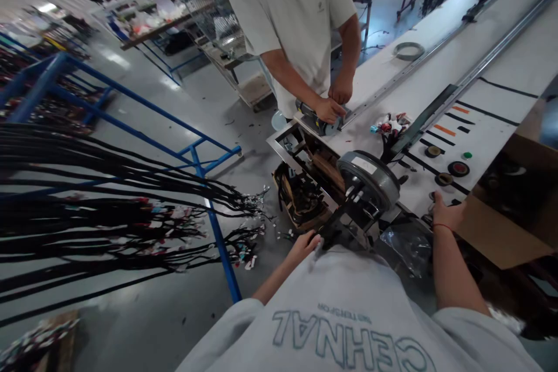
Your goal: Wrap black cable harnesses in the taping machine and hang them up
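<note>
My left hand (304,247) is low in front of my body, beside the bench end, its fingers curled. What lies in them, if anything, I cannot make out. My right hand (449,214) is at the near edge of the white bench (488,122), thumb and fingers apart. Close to it are a roll of tape (444,179) and a round black-and-red button (458,168). Between my hands, a dark round reel-like machine part (369,179) is mounted at the bench end. A clear plastic bag (407,247) hangs below it.
Across the bench, a co-worker's hands (333,106) are at a grey tool (322,122). Black cable bundles (108,174) hang on a blue rack (213,226) at left. An open cardboard box (501,232) stands at right. A wire coil (408,50) lies on the bench.
</note>
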{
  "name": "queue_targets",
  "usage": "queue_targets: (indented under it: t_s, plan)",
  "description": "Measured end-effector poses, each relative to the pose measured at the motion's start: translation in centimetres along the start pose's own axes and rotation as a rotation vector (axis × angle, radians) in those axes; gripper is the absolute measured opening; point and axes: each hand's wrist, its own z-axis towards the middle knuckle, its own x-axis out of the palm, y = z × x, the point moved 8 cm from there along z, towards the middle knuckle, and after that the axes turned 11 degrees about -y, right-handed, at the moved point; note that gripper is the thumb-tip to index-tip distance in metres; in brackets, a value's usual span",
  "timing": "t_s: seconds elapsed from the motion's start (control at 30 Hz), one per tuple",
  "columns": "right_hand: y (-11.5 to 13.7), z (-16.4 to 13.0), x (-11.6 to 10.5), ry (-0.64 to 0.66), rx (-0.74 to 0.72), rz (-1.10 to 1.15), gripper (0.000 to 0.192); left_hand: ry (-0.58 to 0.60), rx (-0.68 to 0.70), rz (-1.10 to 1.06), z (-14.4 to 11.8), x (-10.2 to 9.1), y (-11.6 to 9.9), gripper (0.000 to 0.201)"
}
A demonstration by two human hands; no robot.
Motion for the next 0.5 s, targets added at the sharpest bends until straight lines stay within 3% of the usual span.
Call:
queue_targets:
  t_s: [0.17,0.3,0.5]
  plan:
    - [0.6,-0.2,-0.3,-0.002,-0.019,0.031,0.076,-0.094,0.032,-0.001,0.5,-0.8,-0.5,0.031]
    - [0.8,-0.3,-0.6,-0.022,-0.031,0.061,0.067,-0.14,0.082,0.017,1.5,-1.1,-2.3,0.028]
    - [0.5,-0.1,-0.2,0.014,-0.029,0.015,0.069,-0.138,0.076,0.014,3.1,-0.3,-4.7,0.031]
